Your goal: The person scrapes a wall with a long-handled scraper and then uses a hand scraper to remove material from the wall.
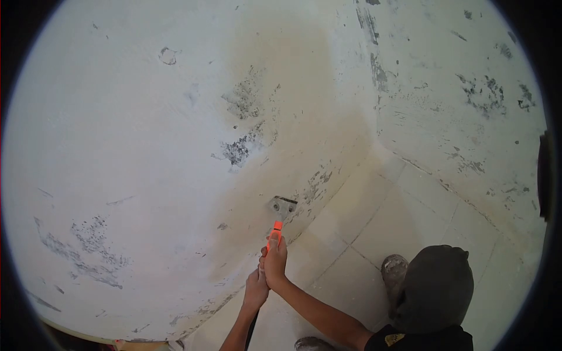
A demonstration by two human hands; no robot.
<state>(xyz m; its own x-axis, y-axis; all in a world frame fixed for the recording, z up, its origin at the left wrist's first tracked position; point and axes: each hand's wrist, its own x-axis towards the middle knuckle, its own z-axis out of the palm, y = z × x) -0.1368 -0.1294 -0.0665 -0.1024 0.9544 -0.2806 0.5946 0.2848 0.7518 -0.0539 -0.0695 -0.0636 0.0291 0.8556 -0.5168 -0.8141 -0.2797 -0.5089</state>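
A long-handled scraper [284,205] with a wide metal head, orange neck and dark shaft rests its blade at or close to the stained lower wall [246,193]. Closed around the orange part of the handle is my right hand [275,263], thumb lying along it. Just below, my left hand [256,291] wraps the same handle; the two hands touch. The dark shaft emerges beneath the left hand and runs out of the bottom edge. Dark patches of peeled paint [239,151] mark the wall above the blade.
A second scuffed wall [462,88] meets the first at a corner on the right. Pale floor tiles [374,234] run along their base. A rounded dark grey cloth shape [436,286] and dusty shoes [394,272] are at lower right. A dark object [544,175] stands at the right edge.
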